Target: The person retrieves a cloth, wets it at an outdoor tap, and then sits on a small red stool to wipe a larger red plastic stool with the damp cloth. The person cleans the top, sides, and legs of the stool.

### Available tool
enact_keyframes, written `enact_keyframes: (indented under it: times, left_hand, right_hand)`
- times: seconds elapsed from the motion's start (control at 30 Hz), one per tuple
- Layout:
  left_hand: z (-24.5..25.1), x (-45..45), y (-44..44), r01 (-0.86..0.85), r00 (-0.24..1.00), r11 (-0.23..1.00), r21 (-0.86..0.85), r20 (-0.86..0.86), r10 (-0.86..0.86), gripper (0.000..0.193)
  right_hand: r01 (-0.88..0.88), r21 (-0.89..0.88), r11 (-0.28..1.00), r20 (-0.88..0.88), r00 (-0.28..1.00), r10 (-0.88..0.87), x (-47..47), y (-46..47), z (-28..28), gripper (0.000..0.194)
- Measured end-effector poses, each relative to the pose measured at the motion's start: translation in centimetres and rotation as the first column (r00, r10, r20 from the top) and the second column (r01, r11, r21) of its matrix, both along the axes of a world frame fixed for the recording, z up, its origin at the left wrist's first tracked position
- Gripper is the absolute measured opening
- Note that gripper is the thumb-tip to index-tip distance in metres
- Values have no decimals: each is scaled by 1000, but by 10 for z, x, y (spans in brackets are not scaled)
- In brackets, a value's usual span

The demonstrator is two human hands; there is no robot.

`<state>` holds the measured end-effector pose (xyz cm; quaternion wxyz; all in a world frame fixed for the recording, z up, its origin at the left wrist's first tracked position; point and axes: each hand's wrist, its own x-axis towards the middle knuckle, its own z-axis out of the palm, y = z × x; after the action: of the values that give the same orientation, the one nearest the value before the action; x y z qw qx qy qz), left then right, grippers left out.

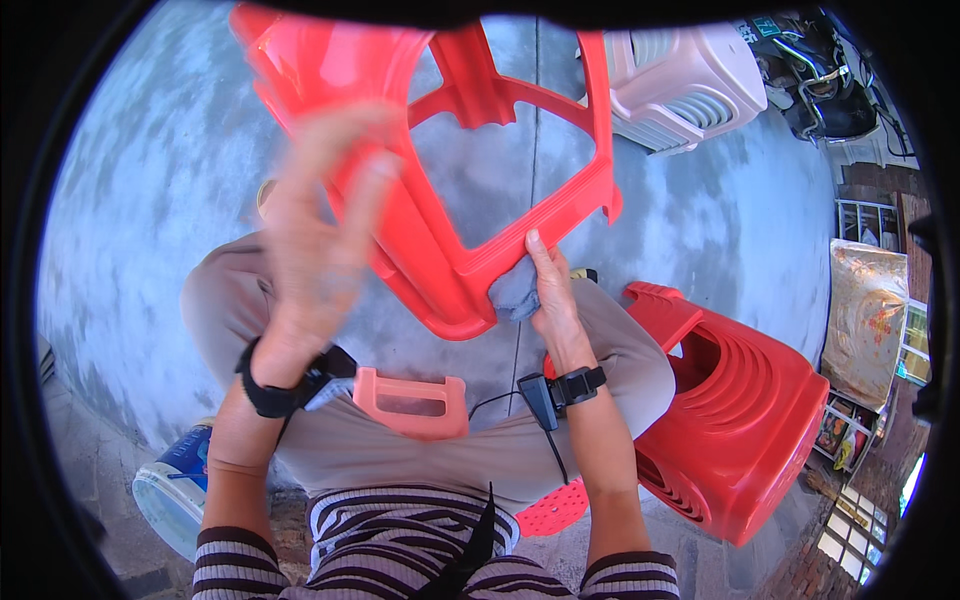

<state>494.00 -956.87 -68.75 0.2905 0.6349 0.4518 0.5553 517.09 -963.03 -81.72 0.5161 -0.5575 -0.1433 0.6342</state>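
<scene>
A red plastic stool [427, 202] is tilted in front of me above my lap, its open frame toward me. My right hand [553, 281] grips a lower rail of it, thumb on top, with a grey-blue cloth [515, 291] bunched between the palm and the stool's corner. My left hand [322, 217], blurred by motion, is raised over the stool's left side with its fingers apart and nothing seen in it. Whether it touches the stool I cannot tell. Both wrists wear black straps with small devices.
A second red plastic stool [742, 405] lies at the right. Pale pink stools [675, 82] stand at the upper right, near a parked motorcycle [814, 82]. At the lower left is a blue and white bucket [169, 495]. A pink plastic piece [411, 427] shows between my thighs.
</scene>
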Motion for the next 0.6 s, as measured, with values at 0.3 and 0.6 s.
enact_keyframes:
  times: [0.3, 0.6]
  left_hand:
    - [-54, 63, 10, 387, 709, 852, -353, -477, -520, 27]
    - [-61, 70, 34, 421, 523, 736, -530, -521, -675, 28]
  right_hand:
    - [-17, 54, 998, 9, 1000, 17, -12, 8, 12, 39]
    - [0, 34, 999, -16, 1000, 1, -12, 7, 5, 38]
